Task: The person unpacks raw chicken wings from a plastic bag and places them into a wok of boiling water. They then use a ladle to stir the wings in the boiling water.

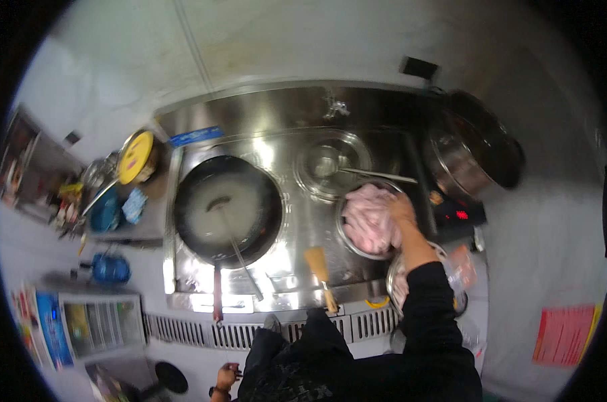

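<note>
My right hand (402,210) reaches over the right side of a metal bowl (341,228) heaped with pale pink raw meat (368,221). It touches the meat or the rim; blur hides whether the fingers grip either. Low at the left, my left hand (227,376) hangs beside my body with a dark band at the wrist. Its fingers look curled, and a small reddish patch shows there. Left of the bowl sits a wok (182,236) holding cloudy liquid, with a long-handled ladle (238,248) resting in it.
A wooden-handled brush or spatula (319,269) lies at the steel stove's (298,236) front. A ladle (378,174) crosses the round burner well behind the bowl. A large pot (459,156) stands right, near a lit red display (461,215). Floor grating (233,335) runs along the front.
</note>
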